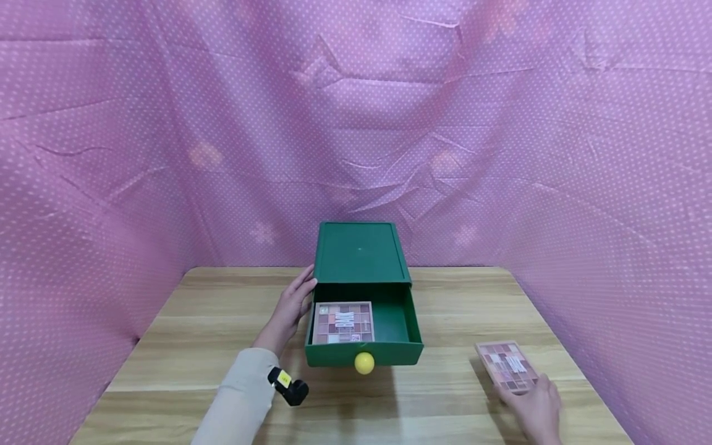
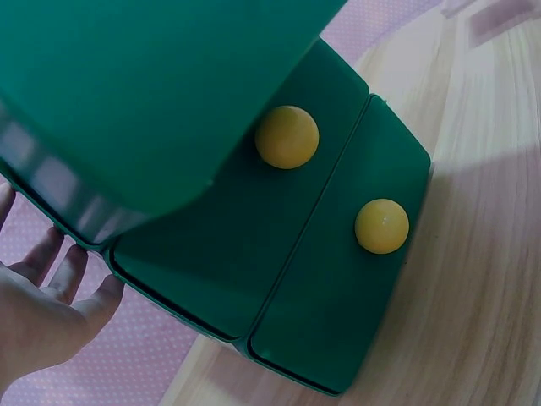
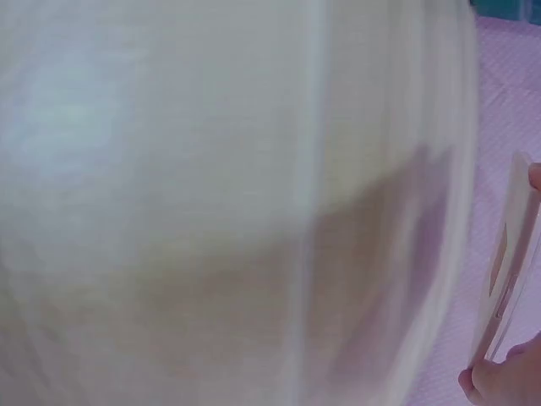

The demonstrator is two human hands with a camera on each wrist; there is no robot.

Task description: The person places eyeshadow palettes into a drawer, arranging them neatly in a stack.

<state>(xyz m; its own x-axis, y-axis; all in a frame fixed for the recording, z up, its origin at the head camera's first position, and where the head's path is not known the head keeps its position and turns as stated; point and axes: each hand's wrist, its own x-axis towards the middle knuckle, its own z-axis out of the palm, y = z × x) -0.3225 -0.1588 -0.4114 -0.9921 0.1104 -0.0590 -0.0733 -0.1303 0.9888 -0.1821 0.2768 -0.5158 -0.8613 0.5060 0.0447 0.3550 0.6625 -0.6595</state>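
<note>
Three sides of creased, white-dotted pink cloth [image 1: 356, 136] enclosed a wood-grained tabletop [image 1: 211, 334] with rounded far corners. Left to right: the left hand [image 1: 288, 309], fingers extended and grasping nothing, touched the side of a green cabinet [image 1: 360, 253] near the back cloth; a boxed palette [image 1: 343, 322] lay in the left part of its pulled-out top drawer [image 1: 397, 353], beside whose front knob [image 1: 364, 363] bare wood showed; the right hand [image 1: 535, 405] grasped a second palette [image 1: 506, 364] by its near end.

The drawer palette [image 1: 343, 322], held palette [image 1: 507, 364] and wrist tag [image 1: 284, 378] bear illegible print.
</note>
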